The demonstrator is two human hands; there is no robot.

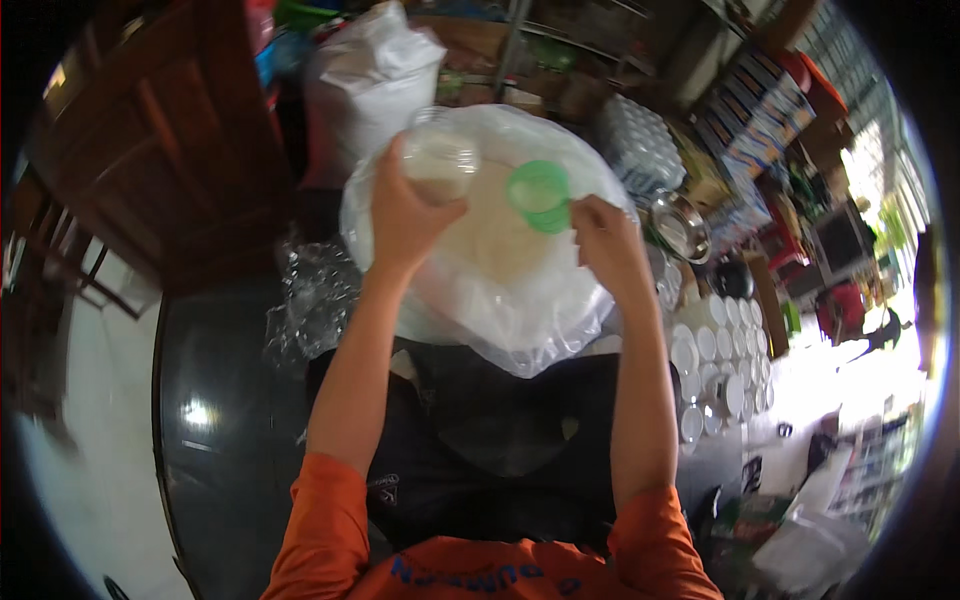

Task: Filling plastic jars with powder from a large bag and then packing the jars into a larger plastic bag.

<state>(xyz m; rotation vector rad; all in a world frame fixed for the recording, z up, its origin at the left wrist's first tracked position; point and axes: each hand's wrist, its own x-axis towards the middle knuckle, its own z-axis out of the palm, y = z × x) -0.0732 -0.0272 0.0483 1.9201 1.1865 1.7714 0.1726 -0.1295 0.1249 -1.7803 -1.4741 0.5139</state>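
My left hand [402, 225] is wrapped round a clear plastic jar [440, 160], tilted above the left part of a wide container. Pale contents seem to show through the jar's wall, though blur hides how much. My right hand [608, 240] grips a green plastic scoop [540, 196] by its right side, over the same container. The container is lined with a translucent plastic bag [540, 335] whose edges spread over the rim. Inside lies a pale beige, loose material [490, 235], too blurred to name. The jar and scoop are apart.
A full white sack [370, 95] stands behind the container at left. Crumpled clear plastic [310, 300] lies beside it. On the right are a pack of clear jars [640, 145], a metal bowl [680, 228] and several white-lidded jars [725, 350]. Stacked boxes [755, 110] rise farther back.
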